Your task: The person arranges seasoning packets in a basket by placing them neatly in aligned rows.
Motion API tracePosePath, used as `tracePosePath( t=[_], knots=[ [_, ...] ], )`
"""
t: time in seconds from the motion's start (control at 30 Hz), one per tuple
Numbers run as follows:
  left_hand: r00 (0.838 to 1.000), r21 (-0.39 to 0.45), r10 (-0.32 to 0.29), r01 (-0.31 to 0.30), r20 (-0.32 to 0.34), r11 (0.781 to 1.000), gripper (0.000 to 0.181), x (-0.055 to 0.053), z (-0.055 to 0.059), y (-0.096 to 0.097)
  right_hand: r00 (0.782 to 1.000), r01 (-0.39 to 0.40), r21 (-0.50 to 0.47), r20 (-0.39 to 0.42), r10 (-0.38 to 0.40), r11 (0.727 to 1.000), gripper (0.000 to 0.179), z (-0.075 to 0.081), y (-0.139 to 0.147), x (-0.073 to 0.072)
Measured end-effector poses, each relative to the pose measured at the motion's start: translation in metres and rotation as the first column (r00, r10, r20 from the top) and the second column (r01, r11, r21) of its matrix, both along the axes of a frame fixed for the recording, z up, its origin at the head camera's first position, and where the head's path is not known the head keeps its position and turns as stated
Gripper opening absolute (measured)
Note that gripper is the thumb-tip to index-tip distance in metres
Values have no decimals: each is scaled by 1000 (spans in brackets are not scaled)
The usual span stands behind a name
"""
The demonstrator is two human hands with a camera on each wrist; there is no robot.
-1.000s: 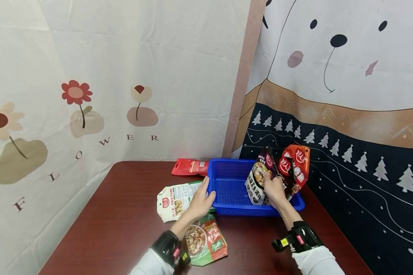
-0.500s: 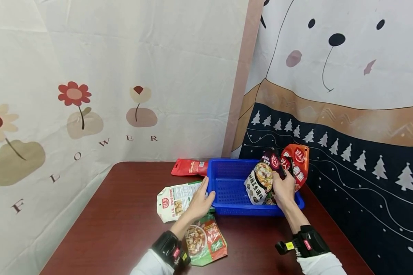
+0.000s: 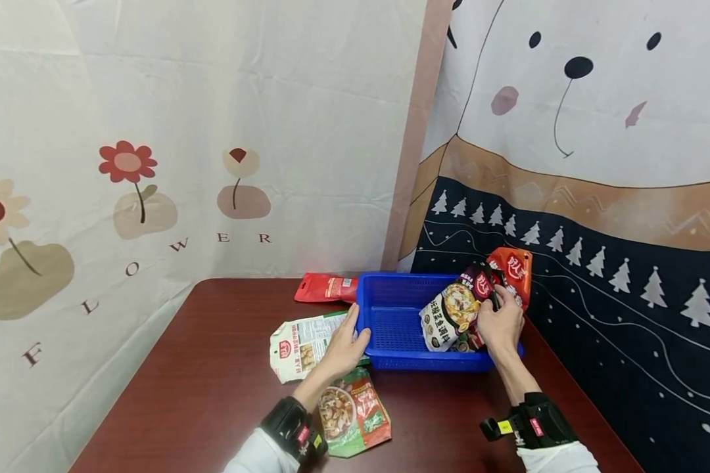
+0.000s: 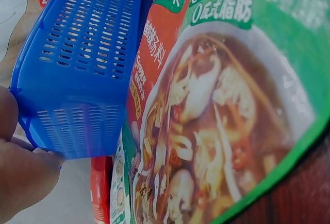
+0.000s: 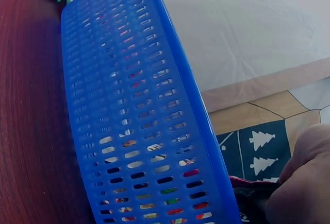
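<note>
Blue plastic basket (image 3: 426,362) sits on the brown table (image 3: 225,368), approx 1 o'clock from me. My L hand (image 3: 342,348), fingers straight & thumb spread, lies against its 9 o'clock end; R hand (image 3: 501,326), well apart from L, pinches a dark pouch edge (image 5: 252,201) at 3 (can't tell whose). Inside, nr R hand: white-and-purple pouch (image 3: 452,309), tilted; orange pouch (image 3: 516,272) at 2. Outside: red packet (image 3: 325,288) at 10, white pouch (image 3: 302,345) approx 9, green pouch (image 3: 355,417) at 7.

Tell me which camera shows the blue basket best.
The head view: there the blue basket shows its inside and most of its rim at once. The left wrist view catches only part of its slotted outside; the right wrist view, one slotted side from outside.
</note>
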State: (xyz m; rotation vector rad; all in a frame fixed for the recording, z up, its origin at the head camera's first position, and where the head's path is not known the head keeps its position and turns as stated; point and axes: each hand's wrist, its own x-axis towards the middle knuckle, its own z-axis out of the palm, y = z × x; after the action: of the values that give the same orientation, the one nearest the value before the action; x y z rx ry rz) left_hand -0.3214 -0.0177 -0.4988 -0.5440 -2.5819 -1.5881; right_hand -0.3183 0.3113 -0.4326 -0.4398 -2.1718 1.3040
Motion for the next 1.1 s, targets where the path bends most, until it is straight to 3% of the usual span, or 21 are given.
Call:
tracePosePath(
  t=[0.23,0.57,0.83,1.0,1.1],
  knots=[
    [1000,7,-7,7,-6,1000,73,-1,1,0,989,5,107,-145,10,994,56,3,2,-2],
    [1000,-3,2,-2,-8,1000,74,-1,-1,0,971,11,223,-235,43,975,57,2,0,5],
    [999,-43,13,-15,-31,999,72,0,5,-5,934,-40,362,-318,164,931,56,-1,-2,9],
    [997,-63,23,-27,-68,998,70,-3,14,-18,921,-127,434,-283,269,892,57,-1,-8,14],
    [995,-74,44,-51,-93,996,70,-4,19,-30,902,-180,478,-270,338,860,58,-2,-12,17]
  ],
)
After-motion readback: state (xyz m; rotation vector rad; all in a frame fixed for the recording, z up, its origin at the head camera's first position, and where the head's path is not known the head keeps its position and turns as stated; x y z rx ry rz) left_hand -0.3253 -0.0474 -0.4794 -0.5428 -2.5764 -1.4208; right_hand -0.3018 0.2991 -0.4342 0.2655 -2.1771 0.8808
